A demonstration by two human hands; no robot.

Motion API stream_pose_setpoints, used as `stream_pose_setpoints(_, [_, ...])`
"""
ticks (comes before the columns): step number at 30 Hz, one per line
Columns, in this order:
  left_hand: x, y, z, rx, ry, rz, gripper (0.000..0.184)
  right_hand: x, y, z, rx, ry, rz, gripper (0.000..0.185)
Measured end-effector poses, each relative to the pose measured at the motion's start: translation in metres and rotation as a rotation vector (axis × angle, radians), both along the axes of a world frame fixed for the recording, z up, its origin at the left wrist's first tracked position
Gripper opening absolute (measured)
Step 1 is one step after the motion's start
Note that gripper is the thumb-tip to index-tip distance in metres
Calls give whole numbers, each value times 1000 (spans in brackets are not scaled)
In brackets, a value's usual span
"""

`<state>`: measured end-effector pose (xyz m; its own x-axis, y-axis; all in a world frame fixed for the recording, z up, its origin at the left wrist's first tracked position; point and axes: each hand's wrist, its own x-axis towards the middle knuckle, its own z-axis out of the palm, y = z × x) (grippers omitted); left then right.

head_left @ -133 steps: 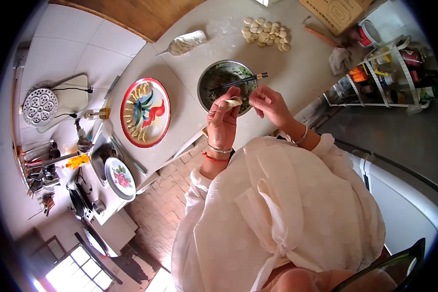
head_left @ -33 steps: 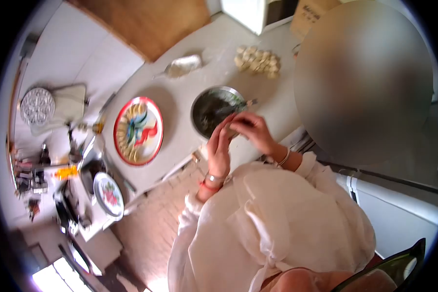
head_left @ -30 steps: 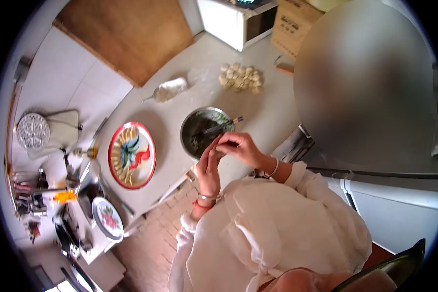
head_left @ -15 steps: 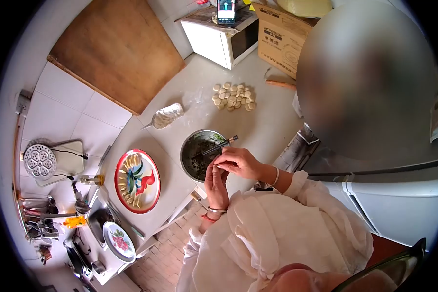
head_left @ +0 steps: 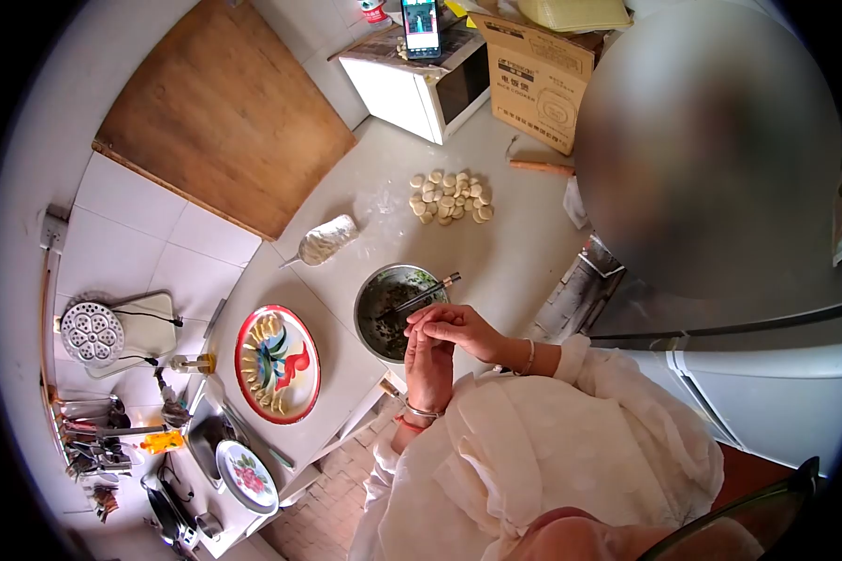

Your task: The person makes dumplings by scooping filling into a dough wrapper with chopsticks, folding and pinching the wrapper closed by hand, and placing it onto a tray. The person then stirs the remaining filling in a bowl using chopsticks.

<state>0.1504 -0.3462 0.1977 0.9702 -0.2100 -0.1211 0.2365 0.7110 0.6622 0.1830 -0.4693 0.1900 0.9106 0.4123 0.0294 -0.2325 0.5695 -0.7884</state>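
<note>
My left hand (head_left: pixel 428 372) and my right hand (head_left: pixel 465 330) meet fingertip to fingertip at the near edge of a metal bowl (head_left: pixel 361 309). Both are closed, and whatever they pinch between them is hidden by the fingers. Dark green chopped filling lines the bowl, where a pair of chopsticks (head_left: pixel 430 292) leans on the rim beside my right hand. To the left, a red-rimmed oval tray (head_left: pixel 317 366) carries folded dumplings (head_left: pixel 250 360) along one side. Several small dough pieces (head_left: pixel 449 196) lie in a cluster beyond the bowl.
A scoop of flour (head_left: pixel 327 241) lies on the counter near a flour-dusted patch. Farther back stand a white microwave (head_left: pixel 393 92) with a phone (head_left: pixel 421 28) on it and a cardboard box (head_left: pixel 533 84). A rolling pin (head_left: pixel 541 167) rests by the box. A floral plate (head_left: pixel 248 479) sits by the sink.
The view has shifted slightly, so the scene sits a little lower and farther right. My fingers have changed position and are still together beside the bowl.
</note>
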Motion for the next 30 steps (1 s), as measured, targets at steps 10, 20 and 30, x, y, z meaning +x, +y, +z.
stream_pose_setpoints(10, [-5, 2, 13, 127, -70, 60, 36, 2, 1, 17, -6, -1, 97, 24])
stream_pose_setpoints(20, [-12, 11, -15, 202, -40, 110, 32, -10, 8, 7, -95, 33, -7, 22])
stream_pose_setpoints(30, [-17, 2, -44, 274, 130, 257, 33, -18, 25, -31, -156, 110, -112, 22])
